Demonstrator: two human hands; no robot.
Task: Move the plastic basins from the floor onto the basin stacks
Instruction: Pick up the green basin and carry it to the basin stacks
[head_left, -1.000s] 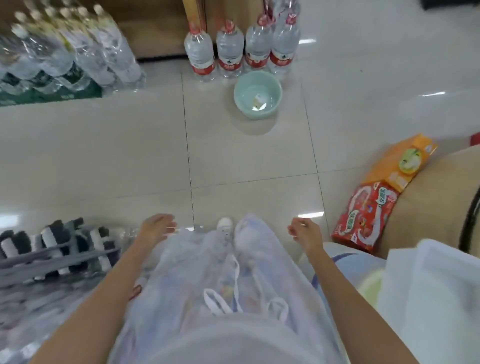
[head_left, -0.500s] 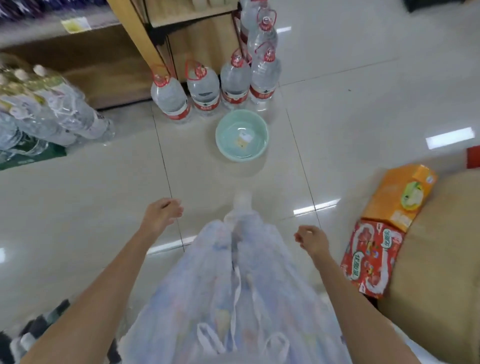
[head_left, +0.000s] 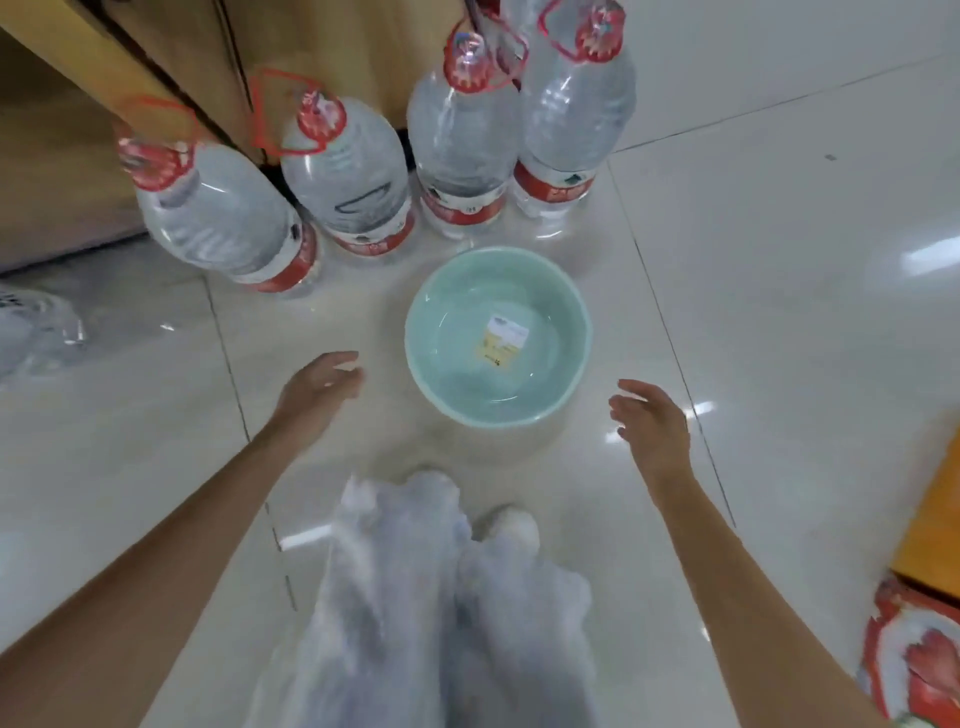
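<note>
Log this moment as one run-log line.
phase: reach | left hand: open, empty | right hand: open, empty | green basin: on floor, untouched, between hands

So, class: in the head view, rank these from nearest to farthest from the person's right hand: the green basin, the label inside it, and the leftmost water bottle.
From the right hand:
1. Green basin: its rim lies just to the hand's left, on the floor.
2. Label: farther left, on the basin's bottom.
3. Leftmost water bottle: far across, beyond the left hand.
</note>
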